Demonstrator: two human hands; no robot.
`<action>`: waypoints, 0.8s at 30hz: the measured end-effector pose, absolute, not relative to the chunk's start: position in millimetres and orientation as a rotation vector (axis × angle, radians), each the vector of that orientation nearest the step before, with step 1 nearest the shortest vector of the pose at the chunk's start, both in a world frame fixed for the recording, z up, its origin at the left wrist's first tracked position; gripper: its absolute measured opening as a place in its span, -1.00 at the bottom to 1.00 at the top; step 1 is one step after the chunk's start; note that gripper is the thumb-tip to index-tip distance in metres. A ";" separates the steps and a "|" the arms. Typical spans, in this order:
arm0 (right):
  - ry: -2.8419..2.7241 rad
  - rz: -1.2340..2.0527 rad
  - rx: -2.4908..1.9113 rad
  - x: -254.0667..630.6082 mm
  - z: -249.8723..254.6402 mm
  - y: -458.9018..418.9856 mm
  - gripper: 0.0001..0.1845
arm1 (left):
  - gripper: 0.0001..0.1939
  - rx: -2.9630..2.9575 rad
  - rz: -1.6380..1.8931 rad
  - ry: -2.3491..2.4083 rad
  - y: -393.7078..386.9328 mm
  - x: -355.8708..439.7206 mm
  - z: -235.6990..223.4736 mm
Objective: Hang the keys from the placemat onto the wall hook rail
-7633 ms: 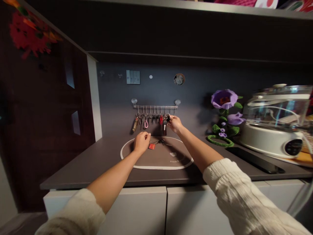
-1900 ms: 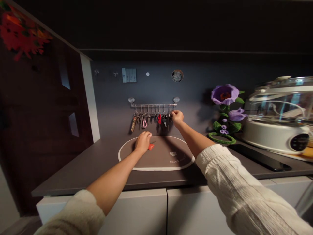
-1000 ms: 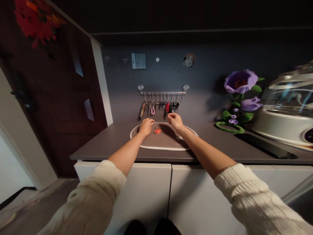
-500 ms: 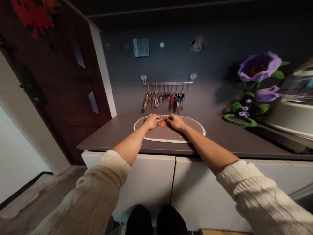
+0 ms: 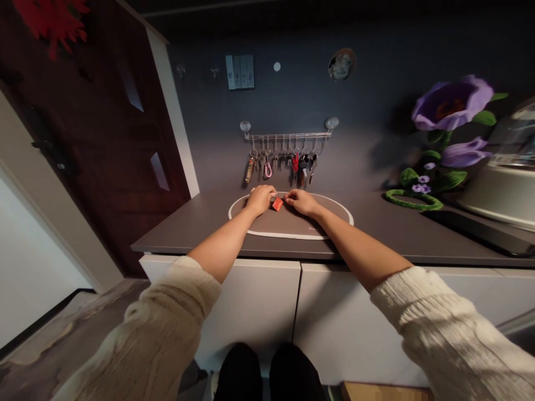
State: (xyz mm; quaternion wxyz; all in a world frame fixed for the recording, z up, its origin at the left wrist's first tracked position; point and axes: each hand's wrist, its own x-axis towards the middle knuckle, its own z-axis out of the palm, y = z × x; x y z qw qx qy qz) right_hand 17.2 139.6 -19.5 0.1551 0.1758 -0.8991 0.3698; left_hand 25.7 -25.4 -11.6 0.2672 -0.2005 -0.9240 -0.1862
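My left hand (image 5: 261,199) is closed in a pinch over the oval mat (image 5: 288,227), at what looks like a small metal ring. A small red tag (image 5: 277,204) hangs or lies right beside its fingertips. My right hand (image 5: 302,202) is a short way to the right, with its fingers curled together. Whatever is between those right fingertips is too small to make out. The red tag sits in the gap between the two hands.
Behind the hands, a clear rail (image 5: 288,136) on the wall carries several bunches of keys (image 5: 295,162). To the right are purple flowers (image 5: 453,106), a dark flat object (image 5: 480,231) and a white-based appliance (image 5: 501,192). A dark red door (image 5: 137,139) is at the left.
The red tag has turned and sits a little further right of my left fingers. My right fingertips have drawn slightly away from it. The view has tilted a little downward.
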 end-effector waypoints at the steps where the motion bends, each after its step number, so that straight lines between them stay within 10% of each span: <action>1: -2.564 1.085 0.500 17.5 -19.4 139.8 -0.89 | -0.81 -0.549 -0.503 -2.480 -25.2 26.1 -10.7; 24: -2.031 2.017 0.709 27.7 -5.5 131.4 -0.79 | -0.81 -0.669 -0.754 -2.075 -13.8 33.1 -3.4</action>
